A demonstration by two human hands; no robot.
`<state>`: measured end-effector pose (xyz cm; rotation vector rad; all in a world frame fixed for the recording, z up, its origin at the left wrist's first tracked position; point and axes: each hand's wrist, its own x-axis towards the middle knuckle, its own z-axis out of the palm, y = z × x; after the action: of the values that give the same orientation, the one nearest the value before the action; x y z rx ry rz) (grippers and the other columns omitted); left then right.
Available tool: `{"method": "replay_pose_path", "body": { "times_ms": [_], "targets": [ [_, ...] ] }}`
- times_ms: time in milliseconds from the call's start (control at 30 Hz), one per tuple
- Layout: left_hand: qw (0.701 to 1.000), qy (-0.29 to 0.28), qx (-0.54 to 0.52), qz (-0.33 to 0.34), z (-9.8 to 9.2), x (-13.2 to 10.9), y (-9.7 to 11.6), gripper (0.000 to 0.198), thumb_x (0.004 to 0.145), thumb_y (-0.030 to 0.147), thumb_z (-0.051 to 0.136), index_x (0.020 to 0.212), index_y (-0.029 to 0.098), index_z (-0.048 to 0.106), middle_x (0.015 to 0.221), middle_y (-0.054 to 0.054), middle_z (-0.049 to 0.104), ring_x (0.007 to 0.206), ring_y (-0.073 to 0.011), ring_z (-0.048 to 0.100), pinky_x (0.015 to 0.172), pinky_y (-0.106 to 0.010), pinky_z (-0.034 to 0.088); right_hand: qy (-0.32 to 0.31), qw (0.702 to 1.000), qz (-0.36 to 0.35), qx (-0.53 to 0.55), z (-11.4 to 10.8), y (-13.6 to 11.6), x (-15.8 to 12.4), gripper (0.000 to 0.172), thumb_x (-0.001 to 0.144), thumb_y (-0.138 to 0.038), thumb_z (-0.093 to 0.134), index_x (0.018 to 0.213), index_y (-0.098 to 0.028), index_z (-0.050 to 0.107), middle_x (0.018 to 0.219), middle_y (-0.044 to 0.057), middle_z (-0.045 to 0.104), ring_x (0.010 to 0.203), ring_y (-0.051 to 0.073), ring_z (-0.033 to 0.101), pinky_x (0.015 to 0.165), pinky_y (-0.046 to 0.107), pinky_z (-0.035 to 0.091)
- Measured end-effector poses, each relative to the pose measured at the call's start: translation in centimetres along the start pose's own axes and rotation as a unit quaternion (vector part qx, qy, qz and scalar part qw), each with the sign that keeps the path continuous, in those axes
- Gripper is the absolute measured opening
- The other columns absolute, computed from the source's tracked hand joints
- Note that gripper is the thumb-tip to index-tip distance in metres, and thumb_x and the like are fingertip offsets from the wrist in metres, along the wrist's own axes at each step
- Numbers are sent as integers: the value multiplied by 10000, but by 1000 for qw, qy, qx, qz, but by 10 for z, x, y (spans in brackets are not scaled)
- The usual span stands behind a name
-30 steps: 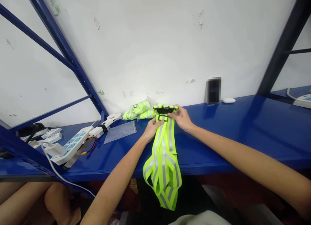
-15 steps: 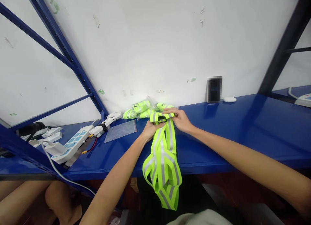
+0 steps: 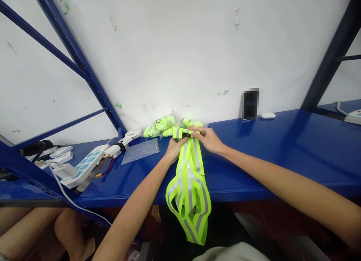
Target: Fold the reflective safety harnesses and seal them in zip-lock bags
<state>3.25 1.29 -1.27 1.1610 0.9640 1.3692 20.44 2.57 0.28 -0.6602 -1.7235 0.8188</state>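
Note:
A neon-yellow reflective strap vest [image 3: 189,185] with silver stripes hangs in loops from my hands over the front edge of the blue table. My left hand [image 3: 175,148] is closed on its upper left part, thumb beside a black buckle [image 3: 186,135]. My right hand [image 3: 207,138] pinches the top band just right of that buckle. Behind my hands, more neon-yellow strap vests [image 3: 160,126] lie in clear plastic bags against the wall. A flat clear zip bag [image 3: 141,152] rests on the table to the left of my left hand.
At left lie a white power strip [image 3: 87,165], a small white fan [image 3: 133,134] and a red-black cable [image 3: 105,169]. A pixelated dark object [image 3: 250,104] and a white case [image 3: 267,115] stand at the back right. Another person's legs [image 3: 70,231] show at lower left.
My right fingers have shifted slightly left and closer to the buckle. The top band of the vest has moved a little, while its loops hang nearly as before.

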Motion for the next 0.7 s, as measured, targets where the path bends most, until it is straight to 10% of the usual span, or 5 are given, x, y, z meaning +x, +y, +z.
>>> {"method": "replay_pose_path", "body": {
  "times_ms": [367, 600, 700],
  "targets": [
    [987, -83, -61, -127, 5, -6, 6, 305, 690, 307, 790, 908, 114, 698, 928, -136, 746, 871, -284, 712, 851, -397, 553, 104, 994, -26, -1, 5, -1, 0, 216, 776, -320, 672, 927, -171, 706, 1225, 118, 643, 1134, 256, 605, 950, 373, 476],
    [995, -55, -52, -66, 0, -4, -3, 418, 535, 222, 878, 906, 118, 717, 939, -120, 748, 923, -293, 700, 913, -432, 526, 7, 999, 26, 36, -2, 0, -2, 788, 675, -226, 746, 1394, -179, 427, 1307, 130, 572, 1101, 254, 606, 919, 373, 512],
    [997, -57, -16, -44, -1, -3, -4, 448, 517, 224, 886, 920, 108, 727, 940, -121, 747, 932, -294, 694, 919, -432, 519, -54, 989, 98, 98, -7, 6, 0, 745, 657, -266, 788, 1333, -187, 486, 1141, 92, 661, 1023, 258, 639, 898, 410, 529]
  ]
}}
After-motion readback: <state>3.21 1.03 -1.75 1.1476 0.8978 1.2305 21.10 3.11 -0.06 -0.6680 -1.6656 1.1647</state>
